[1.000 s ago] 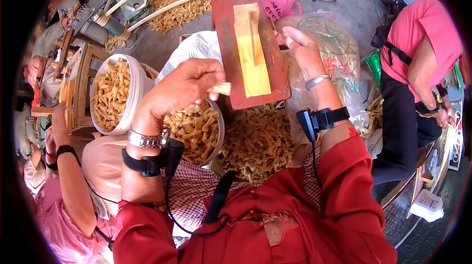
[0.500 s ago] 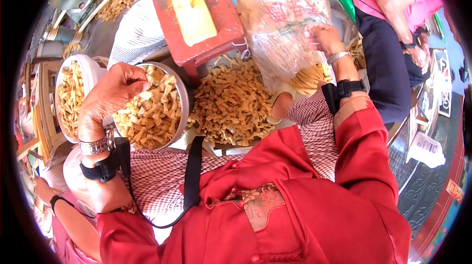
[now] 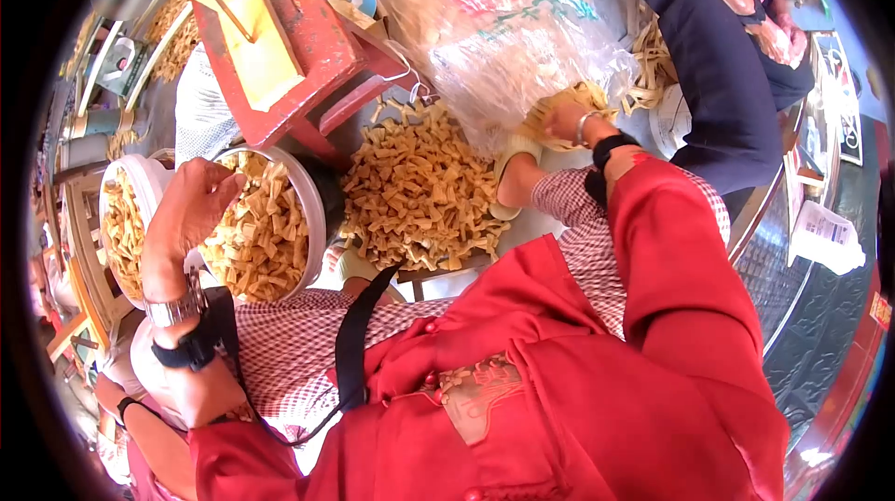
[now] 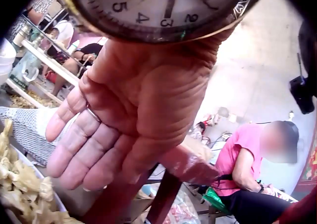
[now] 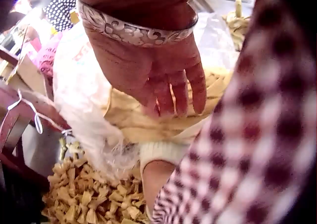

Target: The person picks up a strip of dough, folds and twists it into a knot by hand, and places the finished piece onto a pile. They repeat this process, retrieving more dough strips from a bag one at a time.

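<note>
My left hand [image 3: 191,207] hovers at the rim of a white bucket [image 3: 315,212] filled with small tan knotted pieces [image 3: 266,245]. In the left wrist view, the palm of this hand [image 4: 133,102] shows bare, its fingers loosely extended. At the mouth of a clear plastic bag [image 3: 485,30], my right hand [image 3: 564,121] reaches down to flat tan strips [image 3: 597,100]. The right wrist view has its fingers pointing down, relaxed and slightly spread, over the strips [image 5: 131,120].
A red wooden bench [image 3: 312,40] stands ahead, bearing a yellow sheet [image 3: 244,30] and a thin stick [image 3: 224,5]. Beneath it spreads a heap of knotted pieces [image 3: 419,189]. Another filled bucket [image 3: 154,179] is at left. A person in dark trousers [image 3: 713,63] sits at right.
The left hand, which held a small tan piece by the bench, has moved to the bucket and is empty. The right hand has come down from beside the bench to the strips. The head view has shifted.
</note>
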### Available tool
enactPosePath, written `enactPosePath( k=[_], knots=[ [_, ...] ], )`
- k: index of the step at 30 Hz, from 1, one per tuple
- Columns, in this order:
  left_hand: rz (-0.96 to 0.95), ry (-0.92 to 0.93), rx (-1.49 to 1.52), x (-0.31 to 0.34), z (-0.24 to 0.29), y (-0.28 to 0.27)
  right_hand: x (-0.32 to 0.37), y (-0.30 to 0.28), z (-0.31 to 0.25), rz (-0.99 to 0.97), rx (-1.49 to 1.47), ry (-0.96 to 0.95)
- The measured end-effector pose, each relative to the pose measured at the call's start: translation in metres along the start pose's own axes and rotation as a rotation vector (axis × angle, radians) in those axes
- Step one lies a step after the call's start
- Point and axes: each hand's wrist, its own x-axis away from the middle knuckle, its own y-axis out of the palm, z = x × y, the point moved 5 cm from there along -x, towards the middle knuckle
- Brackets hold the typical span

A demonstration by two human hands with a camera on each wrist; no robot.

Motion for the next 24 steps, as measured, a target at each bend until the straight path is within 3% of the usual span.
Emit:
enactPosePath(
  k=[3,7,10,11,14,24],
  knots=[
    [0.101,0.093,0.094,0.022,0.045,-0.005,-0.033,0.035,0.003,0.287,0.061,-0.031],
    [0.124,0.185,0.109,0.017,0.064,0.003,-0.042,0.054,-0.006,0.337,0.020,0.210],
    [0.110,0.215,0.023,0.011,0.072,0.008,-0.045,0.083,-0.011,0.399,0.179,0.231],
    [0.128,0.237,0.033,0.010,0.071,0.012,-0.048,0.087,-0.009,0.411,0.094,0.302],
    [0.102,0.316,0.063,0.014,0.075,0.016,-0.038,0.087,-0.039,-0.038,0.520,0.153],
    [-0.046,0.503,0.010,0.046,0.107,0.039,-0.005,0.065,-0.088,-0.178,0.374,-0.043]
  ],
)
